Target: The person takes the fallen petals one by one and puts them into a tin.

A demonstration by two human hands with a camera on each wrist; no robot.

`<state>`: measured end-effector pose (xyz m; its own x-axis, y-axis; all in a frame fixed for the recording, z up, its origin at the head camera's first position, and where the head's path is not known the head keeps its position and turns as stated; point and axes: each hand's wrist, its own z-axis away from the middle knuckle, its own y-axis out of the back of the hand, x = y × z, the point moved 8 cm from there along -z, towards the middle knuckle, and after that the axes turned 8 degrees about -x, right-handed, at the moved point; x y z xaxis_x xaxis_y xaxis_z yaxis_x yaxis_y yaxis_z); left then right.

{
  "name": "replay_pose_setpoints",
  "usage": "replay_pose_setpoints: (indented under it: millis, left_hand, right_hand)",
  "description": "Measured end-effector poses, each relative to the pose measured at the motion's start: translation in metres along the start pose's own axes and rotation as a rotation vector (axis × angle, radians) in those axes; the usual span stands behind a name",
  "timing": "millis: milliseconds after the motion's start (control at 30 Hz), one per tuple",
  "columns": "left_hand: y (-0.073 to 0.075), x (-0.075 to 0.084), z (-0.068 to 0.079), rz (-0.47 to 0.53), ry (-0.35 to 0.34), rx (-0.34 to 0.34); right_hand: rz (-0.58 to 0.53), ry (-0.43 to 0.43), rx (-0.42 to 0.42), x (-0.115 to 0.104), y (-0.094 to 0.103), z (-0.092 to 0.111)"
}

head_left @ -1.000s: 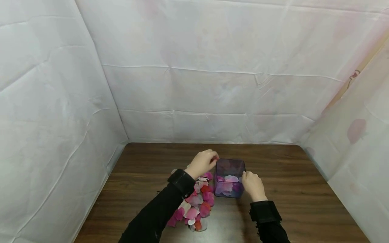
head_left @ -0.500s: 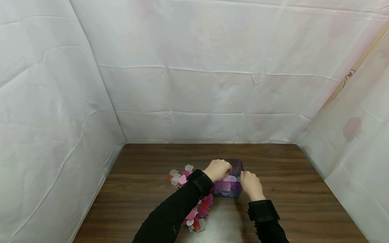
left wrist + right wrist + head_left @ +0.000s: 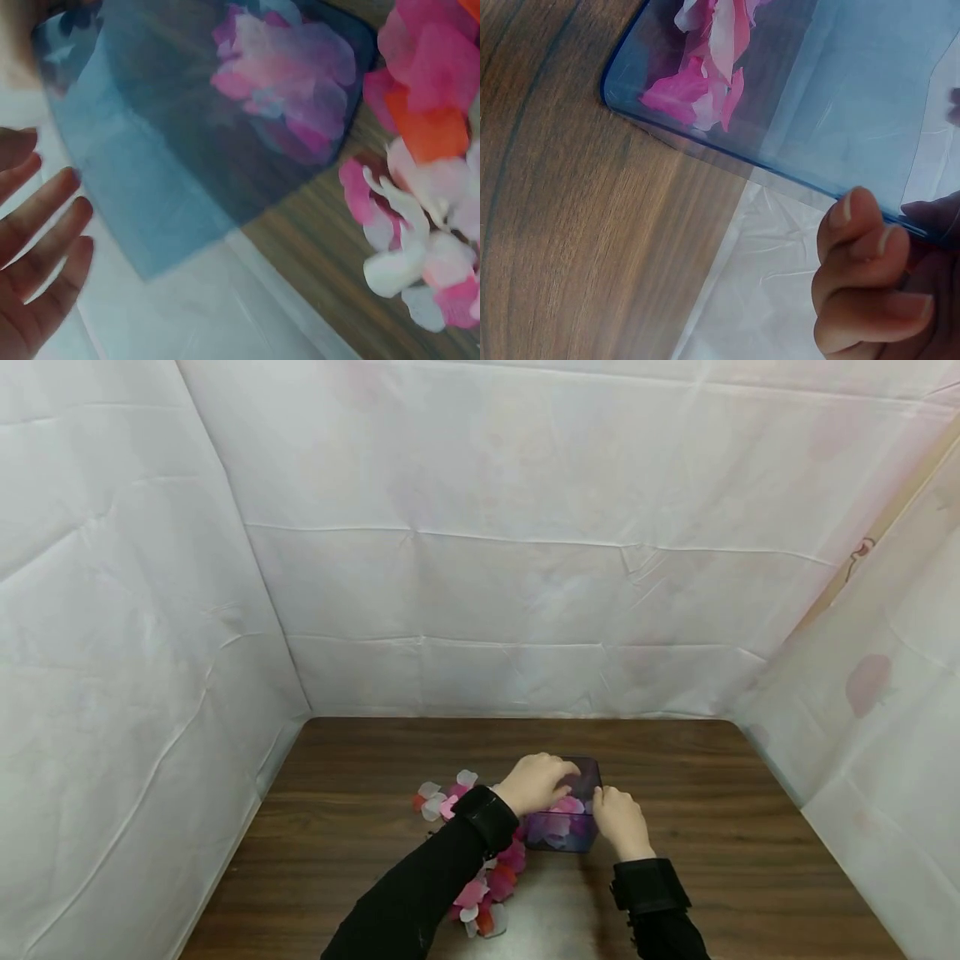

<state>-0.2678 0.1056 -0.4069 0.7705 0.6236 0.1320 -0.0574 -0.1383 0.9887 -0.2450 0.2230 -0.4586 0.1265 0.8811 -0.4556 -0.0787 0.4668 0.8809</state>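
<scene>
On the brown wood-grain worktop (image 3: 697,843), the upright translucent violet plastic box (image 3: 558,839) holds thin pink and white petals (image 3: 567,806). I see the left hand (image 3: 536,782) at its mouth, fingers (image 3: 72,274) spread, gripping nothing; the right hand (image 3: 621,820) pinches its right edge. One loose pink, orange and white petal pile (image 3: 501,881) lies left of the box, nearer the left hand, partly behind its black sleeve (image 3: 420,877).

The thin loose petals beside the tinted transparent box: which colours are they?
These petals are pink, whitish and orange, clearest in the left wrist view.
</scene>
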Motion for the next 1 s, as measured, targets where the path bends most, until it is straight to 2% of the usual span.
replay_pose_setpoints:
  millis: [100, 200, 300, 400, 533, 667, 767, 867, 1000]
  left_hand:
    - [0.015, -0.015, 0.013, 0.054, 0.025, 0.081]
    - [0.025, -0.04, 0.032, 0.091, 0.074, 0.139]
    - [0.025, -0.069, 0.053, 0.128, 0.128, 0.175]
    - [0.019, -0.098, 0.076, 0.177, 0.201, 0.182]
    - [0.001, -0.127, 0.103, 0.225, 0.297, 0.166]
    - [-0.03, -0.143, 0.125, 0.267, 0.336, 0.147]
    - [-0.055, -0.142, 0.138, 0.242, 0.302, 0.118]
    - [-0.079, -0.133, 0.146, 0.201, 0.227, 0.061]
    - [-0.102, -0.122, 0.152, 0.193, 0.169, -0.018]
  right_hand:
    - [0.01, 0.004, 0.003, 0.001, 0.001, -0.001]
    - [0.014, 0.005, 0.004, 0.004, 0.001, -0.002]
    - [0.016, 0.007, 0.01, 0.006, 0.002, -0.001]
    - [0.012, 0.013, 0.015, 0.007, 0.004, 0.001]
    - [0.01, 0.012, 0.015, 0.008, 0.004, 0.001]
    - [0.011, 0.015, 0.02, 0.008, 0.004, 0.001]
    - [0.009, 0.026, 0.02, 0.007, 0.004, 0.002]
    - [0.009, 0.021, 0.014, 0.007, 0.004, 0.002]
    - [0.015, 0.015, 0.017, 0.009, 0.004, 0.002]
